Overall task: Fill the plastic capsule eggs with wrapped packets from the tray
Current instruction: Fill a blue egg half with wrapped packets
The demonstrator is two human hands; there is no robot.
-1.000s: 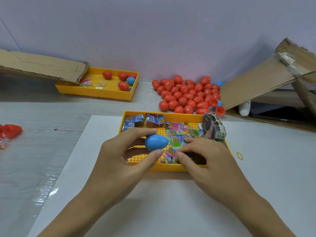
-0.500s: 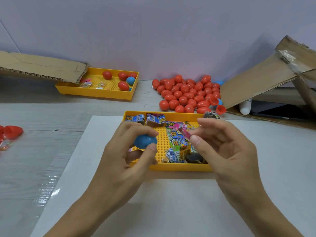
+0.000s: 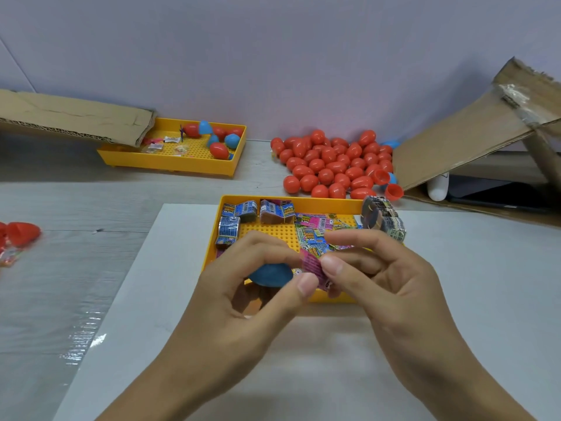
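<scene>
while your left hand [image 3: 243, 287] curls around the round blue plastic capsule egg [image 3: 270, 275], your right hand [image 3: 382, 275] pinches a pink wrapped packet [image 3: 311, 264] beside it, above the yellow perforated plastic tray [image 3: 273, 230].

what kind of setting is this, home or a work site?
Probably a small hand-packing workstation, not a home: a heap of red capsule eggs against the wall, a yellow tray of wrapped packets, and opened cardboard cartons.
</scene>
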